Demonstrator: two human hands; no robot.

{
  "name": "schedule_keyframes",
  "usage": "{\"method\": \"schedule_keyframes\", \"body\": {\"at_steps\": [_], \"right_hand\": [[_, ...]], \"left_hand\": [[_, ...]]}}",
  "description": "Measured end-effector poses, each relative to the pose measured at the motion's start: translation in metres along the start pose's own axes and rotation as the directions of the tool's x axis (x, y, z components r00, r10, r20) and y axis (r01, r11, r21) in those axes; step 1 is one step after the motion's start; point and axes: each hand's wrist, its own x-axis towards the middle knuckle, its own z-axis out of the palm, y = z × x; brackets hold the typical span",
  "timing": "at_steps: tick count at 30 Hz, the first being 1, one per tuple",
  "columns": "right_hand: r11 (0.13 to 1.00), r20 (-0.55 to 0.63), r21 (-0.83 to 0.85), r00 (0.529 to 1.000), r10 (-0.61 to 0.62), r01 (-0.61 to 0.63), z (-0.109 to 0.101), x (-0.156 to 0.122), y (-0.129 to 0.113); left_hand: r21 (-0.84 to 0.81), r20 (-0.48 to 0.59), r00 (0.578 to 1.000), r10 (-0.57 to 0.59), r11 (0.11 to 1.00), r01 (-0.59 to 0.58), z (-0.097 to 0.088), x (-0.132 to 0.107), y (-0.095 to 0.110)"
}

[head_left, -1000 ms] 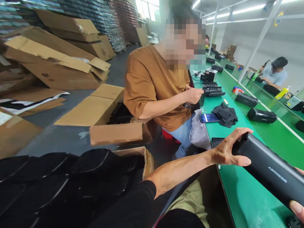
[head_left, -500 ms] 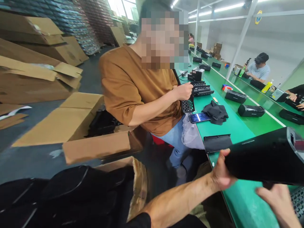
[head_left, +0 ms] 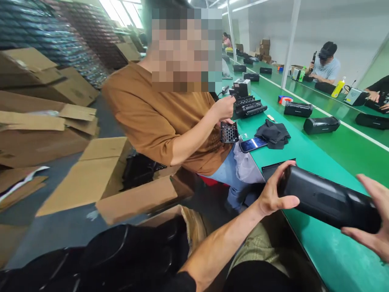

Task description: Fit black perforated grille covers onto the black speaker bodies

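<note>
A long, glossy black speaker housing (head_left: 330, 198) lies tilted across my two hands above the green bench, its smooth rounded side facing up. My left hand (head_left: 275, 192) clasps its left end, thumb on the near side and fingers over the far edge. At the other end, my right hand (head_left: 378, 215) spans the housing, thumb along the lower edge and a finger reaching past the upper edge. Behind my left fingers a flat black panel (head_left: 270, 169) lies at the bench edge, partly covered.
A co-worker in a brown shirt (head_left: 146, 109) sits close ahead, holding a perforated black part (head_left: 229, 133). A phone (head_left: 253, 144) and black cloths (head_left: 275, 134) lie on the bench (head_left: 334, 259). Speakers (head_left: 321, 125) line the belt. An open carton of black parts (head_left: 136, 243) stands at my left.
The housing has turned so its rounded side shows, and its right end has dropped. My right hand moved from beneath it to its right end. The view shifted slightly.
</note>
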Motion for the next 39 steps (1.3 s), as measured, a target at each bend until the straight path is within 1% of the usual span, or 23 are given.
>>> {"method": "schedule_keyframes", "body": {"at_steps": [2, 3, 5, 8, 10, 12, 13, 15, 17, 18, 19, 20, 22, 24, 25, 28, 30, 31, 32, 33, 36, 38, 39], "right_hand": [[0.974, -0.037, 0.184, 0.989, 0.144, -0.135, 0.003, -0.016, 0.008], [0.947, -0.024, 0.268, 0.981, 0.192, -0.178, 0.005, -0.023, 0.01], [0.901, 0.012, 0.376, 0.973, 0.23, -0.218, 0.011, -0.033, 0.009], [0.886, -0.027, 0.384, 0.956, 0.292, -0.26, 0.018, -0.04, -0.002], [0.876, -0.052, 0.382, 0.939, 0.339, -0.295, 0.02, -0.039, -0.007], [0.842, -0.022, 0.408, 0.919, 0.394, -0.352, 0.021, -0.038, -0.005], [0.81, 0.017, 0.435, 0.903, 0.429, -0.393, 0.022, -0.037, -0.002], [0.687, 0.134, 0.524, 0.845, 0.517, -0.503, 0.023, -0.035, 0.003], [0.487, 0.291, 0.616, 0.754, 0.589, -0.619, 0.024, -0.035, 0.003], [0.386, 0.363, 0.649, 0.713, 0.6, -0.655, 0.024, -0.035, 0.0], [0.31, 0.417, 0.664, 0.681, 0.602, -0.681, 0.023, -0.035, -0.005], [0.268, 0.448, 0.664, 0.658, 0.605, -0.698, 0.023, -0.036, -0.011], [0.245, 0.464, 0.655, 0.636, 0.617, -0.715, 0.022, -0.037, -0.022], [0.213, 0.482, 0.64, 0.602, 0.636, -0.738, 0.023, -0.038, -0.028], [0.174, 0.51, 0.633, 0.575, 0.64, -0.755, 0.023, -0.039, -0.029], [0.028, 0.626, 0.58, 0.467, 0.625, -0.814, 0.025, -0.038, -0.026], [-0.049, 0.679, 0.539, 0.399, 0.617, -0.841, 0.024, -0.035, -0.026], [-0.075, 0.692, 0.527, 0.377, 0.616, -0.847, 0.023, -0.033, -0.027], [-0.091, 0.701, 0.52, 0.364, 0.613, -0.849, 0.022, -0.031, -0.028], [-0.101, 0.709, 0.518, 0.36, 0.607, -0.85, 0.022, -0.029, -0.03], [-0.087, 0.734, 0.501, 0.37, 0.569, -0.861, 0.019, -0.024, -0.03], [-0.024, 0.75, 0.455, 0.368, 0.549, -0.89, 0.015, -0.021, -0.022], [0.057, 0.746, 0.421, 0.381, 0.547, -0.905, 0.012, -0.02, -0.015]], "left_hand": [[-0.047, 0.003, 1.0, -0.015, 0.999, 0.015, -0.004, -0.005, 0.0], [-0.042, 0.014, 1.0, -0.021, 0.999, 0.021, -0.006, -0.006, 0.002], [-0.007, 0.03, 0.999, -0.025, 1.0, 0.025, -0.007, -0.007, 0.008], [0.017, 0.03, 0.999, -0.028, 0.999, 0.027, -0.004, -0.007, 0.013], [0.0, 0.013, 1.0, -0.024, 1.0, 0.024, -0.002, -0.008, 0.011], [-0.023, -0.017, 0.999, -0.04, 0.999, 0.04, -0.003, -0.008, 0.005], [-0.025, -0.03, 0.998, -0.062, 0.998, 0.061, -0.004, -0.007, 0.001], [0.007, -0.007, 0.99, -0.138, 0.99, 0.138, -0.009, -0.006, -0.004], [0.043, 0.022, 0.976, -0.219, 0.975, 0.218, -0.013, -0.004, -0.006], [0.036, 0.011, 0.967, -0.254, 0.967, 0.253, -0.014, -0.003, -0.006], [0.009, -0.019, 0.957, -0.288, 0.958, 0.288, -0.013, -0.003, -0.005], [-0.033, -0.063, 0.945, -0.321, 0.947, 0.319, -0.01, -0.004, -0.005], [-0.126, -0.152, 0.909, -0.388, 0.92, 0.372, -0.003, -0.008, -0.005], [-0.188, -0.199, 0.867, -0.456, 0.886, 0.423, 0.006, -0.013, -0.005], [-0.21, -0.212, 0.846, -0.489, 0.868, 0.45, 0.009, -0.015, -0.006], [-0.247, -0.214, 0.763, -0.61, 0.79, 0.562, 0.012, -0.02, -0.003], [-0.262, -0.172, 0.691, -0.702, 0.709, 0.654, 0.009, -0.02, 0.003], [-0.265, -0.147, 0.662, -0.735, 0.674, 0.69, 0.007, -0.02, 0.006], [-0.266, -0.124, 0.644, -0.755, 0.651, 0.711, 0.005, -0.02, 0.01], [-0.266, -0.111, 0.643, -0.758, 0.646, 0.716, 0.003, -0.021, 0.012], [-0.253, -0.16, 0.697, -0.699, 0.711, 0.656, 0.003, -0.026, 0.014], [-0.249, -0.224, 0.718, -0.659, 0.751, 0.612, 0.006, -0.034, 0.011], [-0.257, -0.246, 0.721, -0.648, 0.761, 0.595, 0.007, -0.039, 0.009]]}}
